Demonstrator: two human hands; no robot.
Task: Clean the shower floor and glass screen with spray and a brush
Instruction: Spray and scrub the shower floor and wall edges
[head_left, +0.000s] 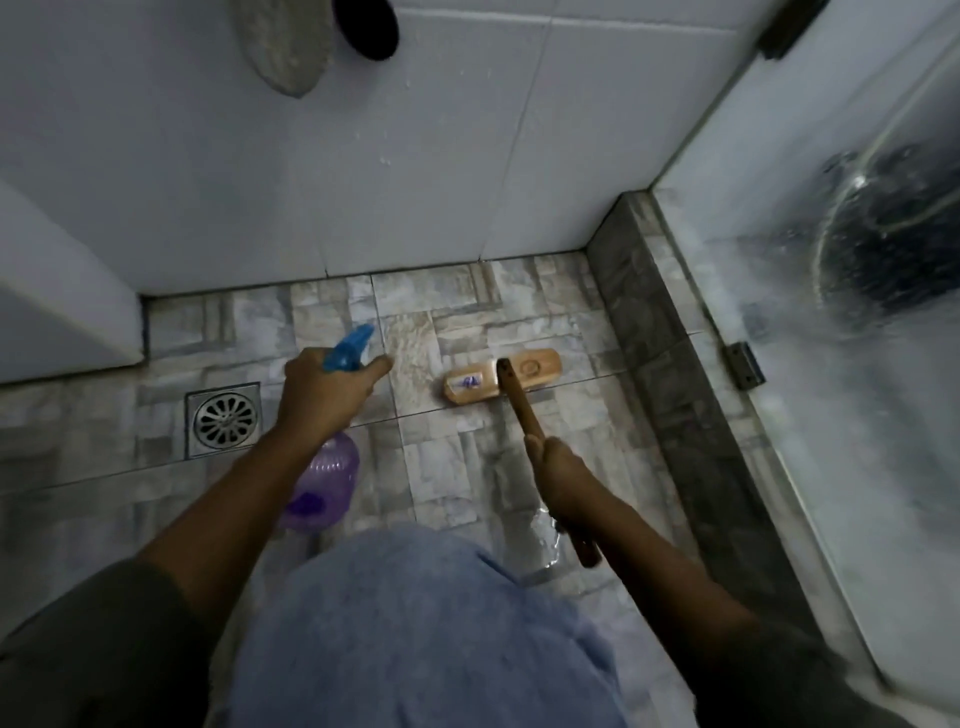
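The left hand (322, 395) grips the spray bottle (324, 483); the right hand (558, 467) grips the brush (535, 369), its blue label (469, 383) unreadable.

A home bathroom's shower stall: white wall tiles (426, 156), mottled grey stone-pattern floor tiles (457, 467), square metal floor drain (224, 419), wet glass screen (831, 389)

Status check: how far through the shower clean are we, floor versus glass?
Done: glass screen looks sprayed, streaked white. In hand: left hand grips the spray bottle, right hand holds the brush, head on the floor tiles. Left: scrubbing floor and glass.
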